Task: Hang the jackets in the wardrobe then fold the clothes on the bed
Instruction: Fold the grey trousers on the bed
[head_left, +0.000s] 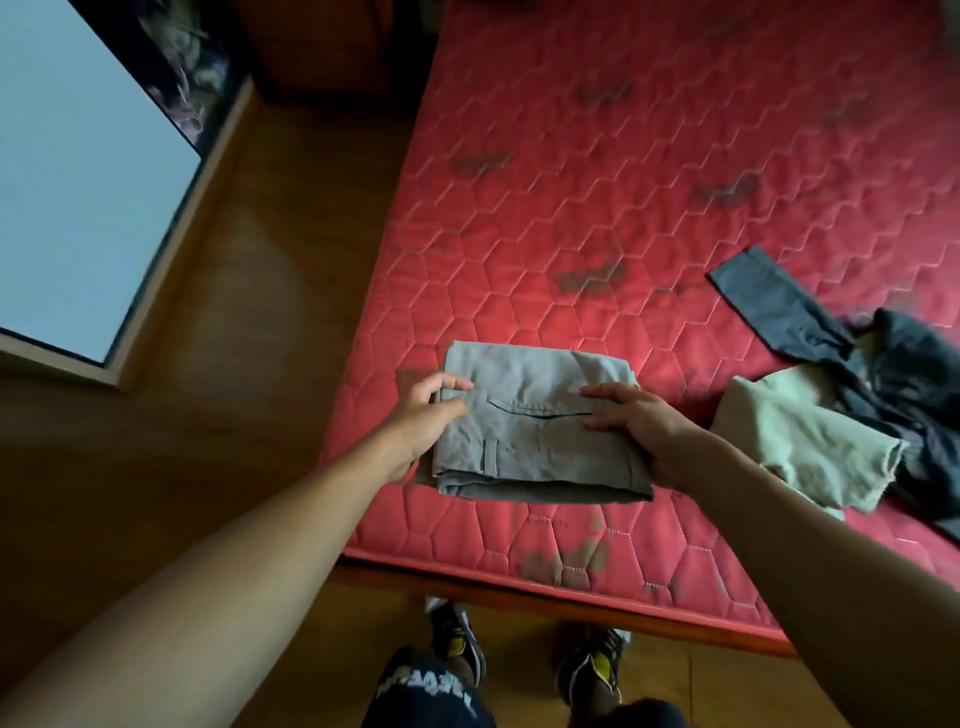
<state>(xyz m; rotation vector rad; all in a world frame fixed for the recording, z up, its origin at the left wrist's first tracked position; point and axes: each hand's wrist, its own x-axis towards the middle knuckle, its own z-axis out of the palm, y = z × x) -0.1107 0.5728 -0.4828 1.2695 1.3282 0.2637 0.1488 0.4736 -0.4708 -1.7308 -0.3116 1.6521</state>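
The left hand (423, 415) and right hand (639, 431) pinched the folded trousers (540, 431) at the bed's (571, 182) near edge, where a slack grip could undo the folds.

Grey trousers (535, 431) folded square, near bed (597, 171) edge — pale (810, 441) & dark clothes (883, 374) rumpled beside.

Brown wooden floor (270, 312); red quilted mattress (623, 156), dark-stained, on wooden bed frame (519, 597); pale blue panel (78, 182) at left; dim light
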